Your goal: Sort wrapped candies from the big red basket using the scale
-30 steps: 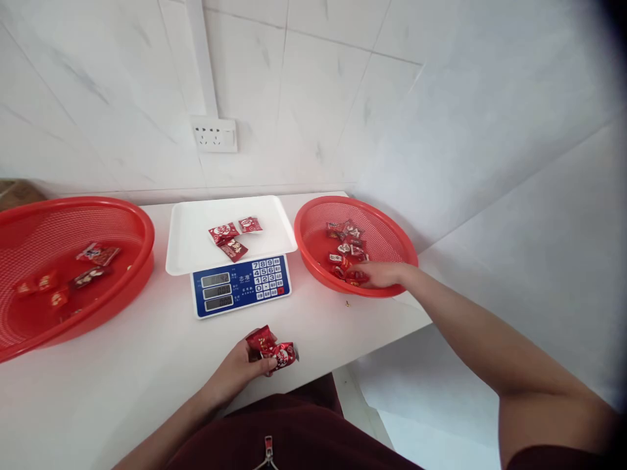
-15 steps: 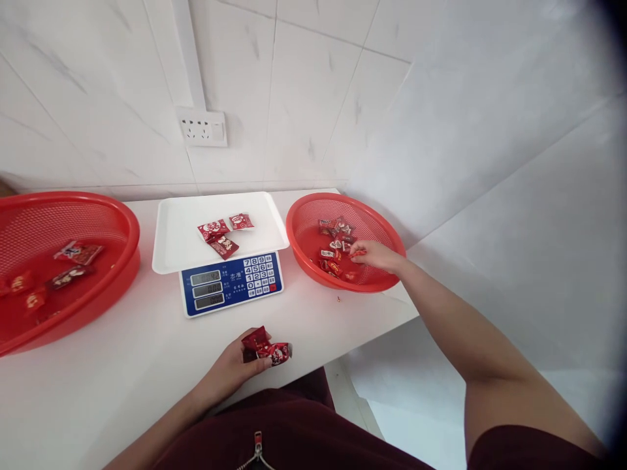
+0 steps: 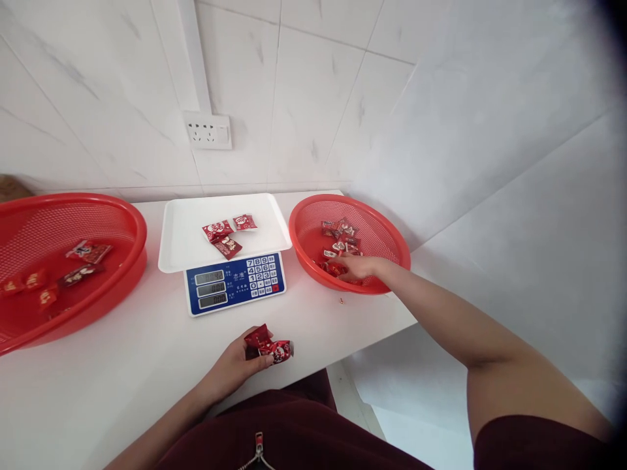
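Observation:
Near the table's front edge, my left hand (image 3: 245, 359) is closed round red candy packets (image 3: 278, 351). My right hand (image 3: 356, 267) reaches into the right red basket (image 3: 399, 243), fingers down among wrapped candies (image 3: 343, 228); its fingertips are partly hidden, so what they touch or hold cannot be made out. Between the baskets stands a blue scale (image 3: 238, 284) with lit-grey displays. On the scale's white tray (image 3: 181, 235) lie a few red packets (image 3: 228, 247).
At the left is a larger red basket (image 3: 140, 241) holding several wrapped candies (image 3: 81, 274). A tiny scrap (image 3: 341, 301) lies on the white table (image 3: 161, 365) before the right basket. Behind is a tiled wall with a socket (image 3: 208, 130).
My right hand has moved left and lower into the candies; the orange-red piece seen at its fingertips before no longer shows there. My left hand keeps its packets. The view has shifted slightly.

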{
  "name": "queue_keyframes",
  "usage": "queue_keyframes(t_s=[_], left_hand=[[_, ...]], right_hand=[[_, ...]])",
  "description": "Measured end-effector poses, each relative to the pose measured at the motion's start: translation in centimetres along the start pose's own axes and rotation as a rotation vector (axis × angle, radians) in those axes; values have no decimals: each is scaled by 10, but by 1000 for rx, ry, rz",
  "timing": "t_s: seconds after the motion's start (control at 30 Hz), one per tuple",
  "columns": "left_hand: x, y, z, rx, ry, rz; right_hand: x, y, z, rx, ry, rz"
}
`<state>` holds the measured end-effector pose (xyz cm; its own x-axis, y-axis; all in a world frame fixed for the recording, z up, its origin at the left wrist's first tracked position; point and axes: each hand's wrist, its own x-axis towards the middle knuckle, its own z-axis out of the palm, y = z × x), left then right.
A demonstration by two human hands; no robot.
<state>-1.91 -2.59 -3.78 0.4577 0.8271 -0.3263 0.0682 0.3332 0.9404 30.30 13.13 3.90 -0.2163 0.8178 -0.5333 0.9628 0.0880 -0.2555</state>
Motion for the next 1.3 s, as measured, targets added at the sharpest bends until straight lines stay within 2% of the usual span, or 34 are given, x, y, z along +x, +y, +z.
queue_keyframes(t_s=[0.17,0.4,0.6,0.83,0.97,1.07,1.17,1.3], left_hand=[[1,-2,-1,8,-14,-20],[1,3,1,8,-23,-21],[-1,2,2,0,-41,22],[-1,4,3,1,-5,-20],[-2,7,2,-70,6,-53],[-3,7,2,-215,-2,-50],[-3,6,1,-435,36,-51],[1,4,-2,-569,35,-50]], right_hand=[[-4,1,0,-20,-45,-31],[-5,-10,18,-17,89,-9],[-1,-6,2,93,148,13],[-12,3,-15,431,236,-50],[-15,2,-14,955,270,-78],[-20,-9,-15,1183,341,-163],[-29,-36,-16,1296,395,-265],[-28,-86,-6,1315,288,-352]])
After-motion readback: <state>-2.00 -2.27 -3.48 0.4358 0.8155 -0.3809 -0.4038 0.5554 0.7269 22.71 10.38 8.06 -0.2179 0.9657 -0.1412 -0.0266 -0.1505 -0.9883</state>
